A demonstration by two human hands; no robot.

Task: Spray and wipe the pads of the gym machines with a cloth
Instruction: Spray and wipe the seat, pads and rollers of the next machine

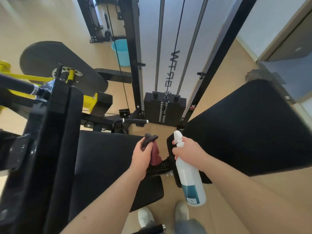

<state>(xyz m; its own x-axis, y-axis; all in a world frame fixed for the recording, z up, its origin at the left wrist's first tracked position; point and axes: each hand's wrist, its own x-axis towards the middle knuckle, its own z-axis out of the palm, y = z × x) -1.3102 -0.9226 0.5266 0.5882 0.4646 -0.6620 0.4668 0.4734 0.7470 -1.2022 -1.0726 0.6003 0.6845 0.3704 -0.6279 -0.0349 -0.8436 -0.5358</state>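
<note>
**Pad cleaning: cloth and sprayer in hand, between two pads**

The left hand grips a dark red cloth. Its fingers are curled tight round the bunched fabric, with one end sticking out above the fist and the rest hanging below it. The cloth is held over the near right corner of the black seat pad; contact with the pad cannot be confirmed.

The right hand holds a white spray bottle by the neck, fingers wrapped round it and the forefinger at the trigger. The bottle is tilted, nozzle away from the person and base towards them. It sits just beside the left edge of the large black back pad.

A weight stack stands beyond the hands on its guide rods. A blue bucket sits on the floor further back. Two light shoes show at the bottom edge.
</note>
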